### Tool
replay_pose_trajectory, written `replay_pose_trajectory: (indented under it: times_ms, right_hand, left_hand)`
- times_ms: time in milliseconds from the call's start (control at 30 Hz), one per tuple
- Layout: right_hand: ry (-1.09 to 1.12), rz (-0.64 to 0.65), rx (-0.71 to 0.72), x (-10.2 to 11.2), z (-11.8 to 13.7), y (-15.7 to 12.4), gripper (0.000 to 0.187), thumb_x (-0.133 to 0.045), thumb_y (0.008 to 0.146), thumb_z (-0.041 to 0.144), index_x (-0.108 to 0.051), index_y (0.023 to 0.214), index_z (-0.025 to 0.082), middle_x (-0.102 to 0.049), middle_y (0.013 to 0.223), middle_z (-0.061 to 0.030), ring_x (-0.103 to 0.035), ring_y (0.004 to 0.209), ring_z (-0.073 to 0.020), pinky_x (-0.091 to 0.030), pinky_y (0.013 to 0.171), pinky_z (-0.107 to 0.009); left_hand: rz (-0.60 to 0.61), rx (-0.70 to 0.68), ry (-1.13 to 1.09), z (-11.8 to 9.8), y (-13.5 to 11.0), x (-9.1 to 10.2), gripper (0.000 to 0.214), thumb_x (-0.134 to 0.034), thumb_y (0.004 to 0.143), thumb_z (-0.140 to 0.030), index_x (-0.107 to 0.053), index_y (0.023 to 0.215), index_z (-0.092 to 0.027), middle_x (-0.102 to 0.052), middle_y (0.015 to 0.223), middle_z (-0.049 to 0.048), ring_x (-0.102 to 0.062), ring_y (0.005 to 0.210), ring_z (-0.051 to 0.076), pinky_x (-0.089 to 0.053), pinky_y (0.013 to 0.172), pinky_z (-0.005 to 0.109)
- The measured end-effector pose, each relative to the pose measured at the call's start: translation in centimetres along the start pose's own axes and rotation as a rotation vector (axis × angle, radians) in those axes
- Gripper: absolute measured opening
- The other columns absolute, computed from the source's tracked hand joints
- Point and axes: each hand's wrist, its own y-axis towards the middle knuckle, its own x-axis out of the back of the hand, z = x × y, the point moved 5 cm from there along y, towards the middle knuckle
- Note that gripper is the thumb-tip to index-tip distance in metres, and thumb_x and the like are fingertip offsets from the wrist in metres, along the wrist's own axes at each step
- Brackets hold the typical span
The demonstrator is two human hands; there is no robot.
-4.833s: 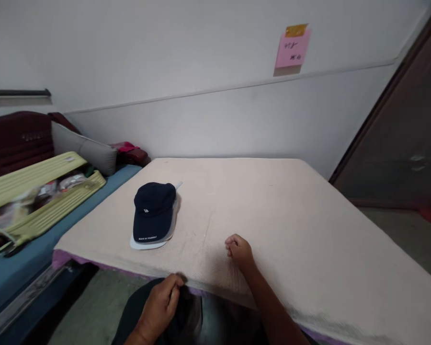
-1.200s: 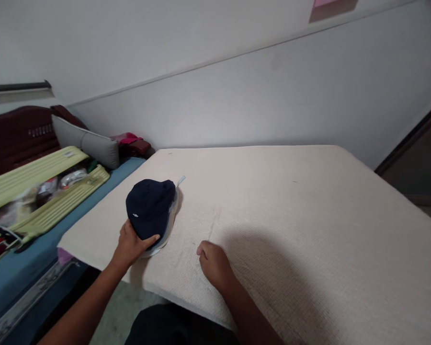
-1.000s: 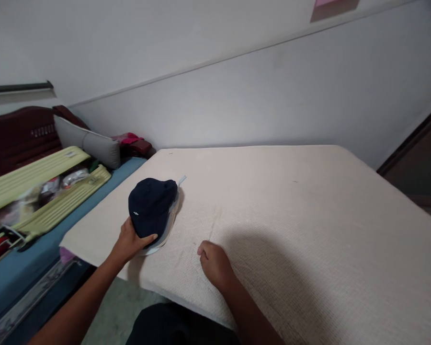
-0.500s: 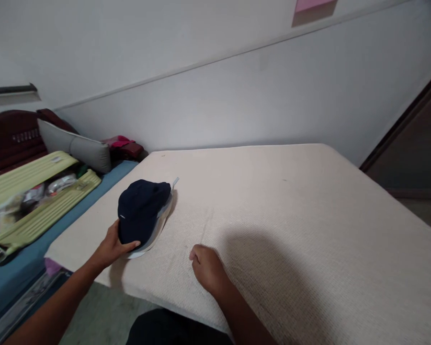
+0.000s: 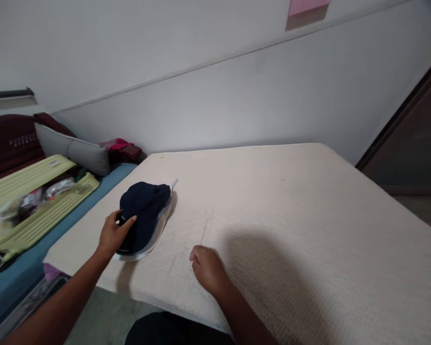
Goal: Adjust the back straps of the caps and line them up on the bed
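Note:
A navy cap lies on top of a stack of lighter caps near the left front corner of a cream-covered table. My left hand rests on the navy cap's left side, thumb on its crown and fingers round its brim edge. My right hand sits on the cloth to the right of the caps, fingers curled under, nothing visible in it.
To the left, a blue mattress carries an open yellow-green suitcase, a grey pillow and red cloth. A pink note is stuck on the grey wall. A dark door stands at right.
My left hand rose from my lap to the caps and gripped the navy cap's brim; it has now slid up onto the crown. My right hand stayed almost still.

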Motion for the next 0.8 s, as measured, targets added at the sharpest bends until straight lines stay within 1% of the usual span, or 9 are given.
replay_pose_trajectory:
  times_ms: [133,233,367,500,567,600,667,700,800]
  right_hand:
    - [0.013,-0.011,0.002,0.1,0.0,-0.1,0.023,-0.042,0.074,0.002,-0.060,0.072,0.016,-0.065,0.074,-0.0034,-0.056,0.068,-0.0126,-0.031,0.058,-0.021]
    - [0.028,-0.020,0.001,0.2,0.0,-0.1,0.022,-0.043,0.073,0.001,-0.060,0.072,0.016,-0.065,0.073,-0.0035,-0.056,0.067,-0.0127,-0.031,0.058,-0.021]
    - [0.092,-0.072,0.010,0.2,-0.1,0.0,0.024,-0.044,0.069,-0.002,-0.060,0.070,0.016,-0.063,0.071,-0.0025,-0.055,0.066,-0.0123,-0.033,0.059,-0.021]
    - [0.274,-0.172,0.005,0.9,-0.6,0.7,0.020,-0.046,0.071,0.002,-0.060,0.071,0.016,-0.060,0.067,-0.0014,-0.054,0.064,-0.0123,-0.036,0.060,-0.022]
    - [0.454,-0.232,-0.044,1.7,-1.2,1.2,0.011,-0.051,0.077,0.015,-0.060,0.072,0.016,-0.060,0.067,-0.0022,-0.055,0.064,-0.0135,-0.038,0.060,-0.024]
    - [0.580,-0.262,-0.086,2.2,-1.8,1.5,0.014,-0.052,0.080,0.024,-0.060,0.074,0.016,-0.061,0.068,-0.0032,-0.056,0.064,-0.0144,-0.039,0.059,-0.025]
    - [0.869,-0.323,-0.168,3.4,-2.9,1.8,0.032,-0.048,0.083,0.044,-0.062,0.083,0.015,-0.064,0.074,-0.0061,-0.059,0.066,-0.0167,-0.043,0.058,-0.027]
    - [1.003,-0.359,-0.187,4.0,-3.5,1.9,0.040,-0.046,0.084,0.052,-0.062,0.088,0.015,-0.066,0.080,-0.0078,-0.061,0.070,-0.0182,-0.045,0.060,-0.029]
    - [1.222,-0.462,-0.198,6.1,-5.1,1.4,0.050,-0.048,0.081,0.059,-0.064,0.102,0.017,-0.068,0.100,-0.0095,-0.062,0.094,-0.0224,-0.048,0.077,-0.034]
  left_hand:
    - [-0.095,0.008,-0.120,0.7,-0.1,0.5,0.036,-0.064,0.065,-0.048,-0.062,0.087,-0.019,-0.064,0.094,0.0067,-0.061,0.081,0.025,-0.048,0.080,0.040]
    - [-0.190,-0.016,-0.188,-0.2,-0.2,1.4,0.025,-0.061,0.070,-0.040,-0.060,0.083,-0.019,-0.064,0.093,0.0053,-0.061,0.085,0.023,-0.048,0.084,0.039]
    - [-0.321,-0.111,-0.305,-3.7,-1.2,2.5,0.020,-0.060,0.074,-0.035,-0.056,0.086,-0.019,-0.063,0.094,0.0043,-0.060,0.094,0.022,-0.045,0.091,0.038]
    - [-0.328,-0.312,-0.498,-8.8,-4.0,2.0,0.014,-0.063,0.075,-0.029,-0.054,0.080,-0.019,-0.061,0.094,0.0045,-0.058,0.096,0.021,-0.042,0.094,0.038]
    - [-0.282,-0.352,-0.536,-11.3,-6.0,0.8,0.012,-0.063,0.076,-0.026,-0.053,0.079,-0.020,-0.059,0.096,0.0043,-0.057,0.097,0.020,-0.040,0.095,0.039]
    - [-0.257,-0.353,-0.543,-12.5,-7.1,0.0,0.011,-0.062,0.077,-0.026,-0.052,0.079,-0.020,-0.059,0.096,0.0043,-0.056,0.096,0.020,-0.040,0.095,0.039]
    - [-0.155,-0.339,-0.554,-14.5,-9.4,-2.2,0.008,-0.059,0.081,-0.026,-0.052,0.079,-0.022,-0.057,0.098,0.0046,-0.055,0.099,0.021,-0.037,0.097,0.041]
    - [-0.071,-0.312,-0.567,-15.4,-10.5,-3.5,0.006,-0.056,0.083,-0.026,-0.051,0.080,-0.023,-0.056,0.101,0.0049,-0.053,0.102,0.021,-0.035,0.100,0.041]
    - [0.093,-0.229,-0.692,-17.2,-13.5,-7.2,0.005,-0.055,0.084,-0.026,-0.052,0.080,-0.027,-0.054,0.104,0.0057,-0.050,0.106,0.023,-0.031,0.102,0.040]
